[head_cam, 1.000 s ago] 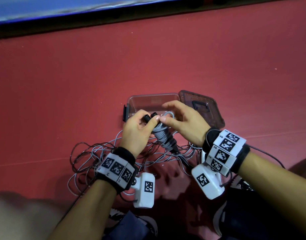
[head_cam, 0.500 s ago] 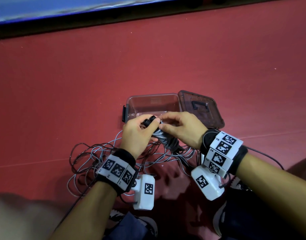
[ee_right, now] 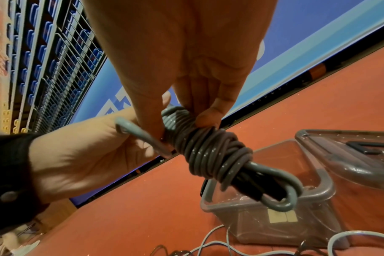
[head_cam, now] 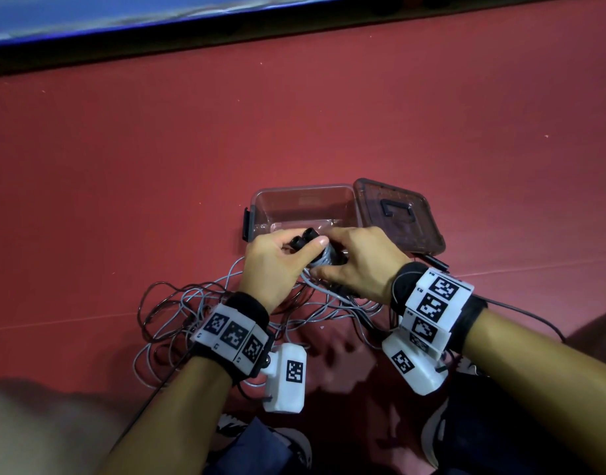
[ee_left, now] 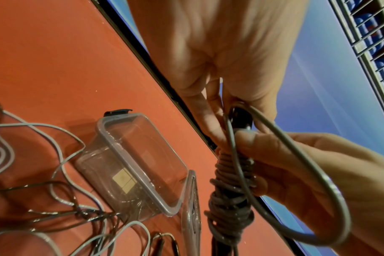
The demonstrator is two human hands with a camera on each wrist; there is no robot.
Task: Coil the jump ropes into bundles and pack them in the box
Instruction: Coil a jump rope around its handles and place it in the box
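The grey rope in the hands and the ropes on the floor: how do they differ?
The held rope is wound tightly around its black handles; the floor ropes lie loose and tangled. Left hand and right hand grip the held rope; nothing touches the floor ropes. All remain outside the box.

Glossy grey rope bundle; clear smooth plastic box (scuffed inside)

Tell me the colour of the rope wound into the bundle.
Grey rope, wound around black handles; the right wrist view shows it best.
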